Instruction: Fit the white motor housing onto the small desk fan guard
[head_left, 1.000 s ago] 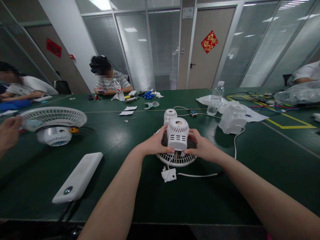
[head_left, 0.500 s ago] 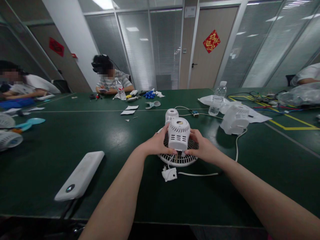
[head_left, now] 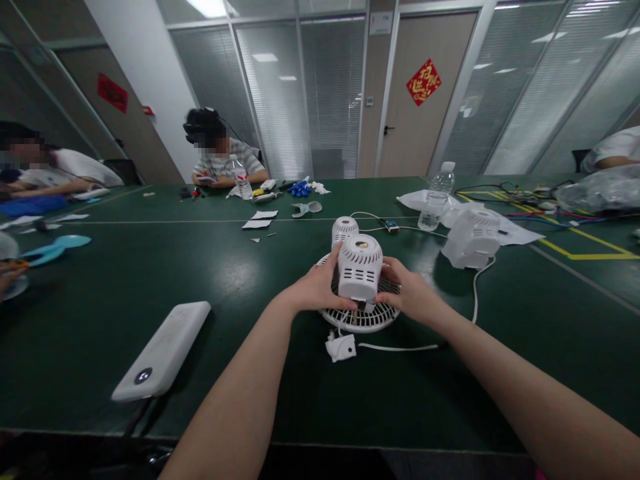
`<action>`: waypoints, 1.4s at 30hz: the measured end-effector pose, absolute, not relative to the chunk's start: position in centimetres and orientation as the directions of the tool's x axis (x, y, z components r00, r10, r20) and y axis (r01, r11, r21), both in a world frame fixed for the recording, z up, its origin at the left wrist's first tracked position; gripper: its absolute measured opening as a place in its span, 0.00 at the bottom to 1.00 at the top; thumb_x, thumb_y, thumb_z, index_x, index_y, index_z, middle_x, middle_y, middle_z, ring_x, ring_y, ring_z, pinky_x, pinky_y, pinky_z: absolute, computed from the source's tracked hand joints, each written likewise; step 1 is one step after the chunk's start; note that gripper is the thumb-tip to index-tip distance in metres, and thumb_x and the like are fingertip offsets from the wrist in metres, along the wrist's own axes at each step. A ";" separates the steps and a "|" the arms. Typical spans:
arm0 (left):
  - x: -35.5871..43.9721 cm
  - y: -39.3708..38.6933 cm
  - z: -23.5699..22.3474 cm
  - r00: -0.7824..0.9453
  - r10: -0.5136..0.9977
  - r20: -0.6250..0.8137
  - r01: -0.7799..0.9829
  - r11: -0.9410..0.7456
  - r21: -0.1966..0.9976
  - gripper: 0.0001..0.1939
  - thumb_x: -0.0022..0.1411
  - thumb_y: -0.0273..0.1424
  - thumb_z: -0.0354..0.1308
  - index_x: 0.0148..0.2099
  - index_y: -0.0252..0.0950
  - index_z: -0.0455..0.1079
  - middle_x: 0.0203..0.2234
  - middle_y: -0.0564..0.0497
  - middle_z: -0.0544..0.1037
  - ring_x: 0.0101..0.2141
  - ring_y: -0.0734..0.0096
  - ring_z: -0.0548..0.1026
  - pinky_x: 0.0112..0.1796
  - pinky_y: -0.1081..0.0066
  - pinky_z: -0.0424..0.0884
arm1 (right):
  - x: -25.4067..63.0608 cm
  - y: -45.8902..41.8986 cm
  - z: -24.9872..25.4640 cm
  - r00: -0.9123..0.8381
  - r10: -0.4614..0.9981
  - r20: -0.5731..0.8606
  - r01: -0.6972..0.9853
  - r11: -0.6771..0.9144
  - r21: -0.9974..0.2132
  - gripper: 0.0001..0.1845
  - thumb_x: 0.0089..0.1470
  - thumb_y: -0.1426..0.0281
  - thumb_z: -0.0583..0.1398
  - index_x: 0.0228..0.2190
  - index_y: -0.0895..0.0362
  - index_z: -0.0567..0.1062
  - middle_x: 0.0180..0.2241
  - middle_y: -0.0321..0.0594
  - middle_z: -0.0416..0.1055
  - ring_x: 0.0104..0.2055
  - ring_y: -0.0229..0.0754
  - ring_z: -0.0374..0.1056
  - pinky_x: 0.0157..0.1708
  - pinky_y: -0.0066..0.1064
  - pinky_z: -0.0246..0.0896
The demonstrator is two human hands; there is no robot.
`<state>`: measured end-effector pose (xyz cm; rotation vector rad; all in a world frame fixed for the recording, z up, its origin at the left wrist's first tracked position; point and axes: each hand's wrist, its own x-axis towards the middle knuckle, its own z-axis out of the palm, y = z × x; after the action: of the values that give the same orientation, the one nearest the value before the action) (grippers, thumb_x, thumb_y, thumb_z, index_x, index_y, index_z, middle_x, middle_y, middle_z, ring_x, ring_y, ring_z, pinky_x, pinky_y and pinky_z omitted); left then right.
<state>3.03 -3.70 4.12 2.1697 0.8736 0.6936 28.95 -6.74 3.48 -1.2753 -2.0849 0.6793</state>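
Both my hands grip a white vented fan motor housing (head_left: 359, 267) that stands on a round white fan grille (head_left: 364, 319) lying flat on the green table (head_left: 250, 273). My left hand (head_left: 315, 288) wraps its left side and my right hand (head_left: 409, 292) its right side, fingers closed on it. A small white switch piece (head_left: 341, 348) lies just in front of the grille, with a white cord (head_left: 400, 347) running right. A second white housing (head_left: 345, 230) stands right behind.
A white power bank (head_left: 163, 352) lies near the front left. A white fan body (head_left: 473, 237), a water bottle (head_left: 437, 197) and white paper sit at the right. Other people sit at the far left and back; a light blue fan blade (head_left: 56, 247) lies at left.
A neighbour's large fan grille at the left has been pulled away out of view, uncovering a light blue blade. My hands stay on the housing; the view has shifted slightly.
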 end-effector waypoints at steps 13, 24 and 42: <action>3.3 -4.0 4.4 0.620 0.761 0.189 0.402 -0.516 0.757 0.66 0.44 0.36 0.69 0.69 0.45 0.21 0.65 0.40 0.53 0.63 0.41 0.55 0.60 0.38 0.51 | 28.6 -7.1 4.1 -0.376 0.902 0.213 0.721 0.429 -0.544 0.44 0.51 0.60 0.65 0.62 0.57 0.52 0.57 0.50 0.64 0.58 0.56 0.62 0.56 0.51 0.59; 2.3 -3.9 5.4 0.524 0.850 0.046 0.313 -0.243 0.918 0.41 0.63 0.57 0.43 0.70 0.47 0.34 0.66 0.46 0.55 0.64 0.53 0.55 0.61 0.52 0.54 | 28.3 -6.6 2.0 -0.397 0.880 0.260 0.703 0.474 -0.531 0.70 0.40 0.48 0.67 0.66 0.54 0.27 0.65 0.52 0.49 0.67 0.58 0.45 0.63 0.57 0.38; 0.4 0.9 -2.1 -0.112 0.977 0.183 0.609 -0.078 0.789 0.14 0.61 0.37 0.54 0.47 0.42 0.74 0.43 0.49 0.80 0.45 0.60 0.76 0.47 0.64 0.69 | 28.6 -7.3 2.3 -0.403 0.870 0.284 0.629 0.489 -0.604 0.74 0.34 0.50 0.71 0.66 0.52 0.29 0.67 0.50 0.42 0.68 0.59 0.40 0.64 0.54 0.34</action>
<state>0.38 0.87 -2.11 1.7080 1.7447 1.0651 28.63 -7.26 2.31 -1.2304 -2.1638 0.5494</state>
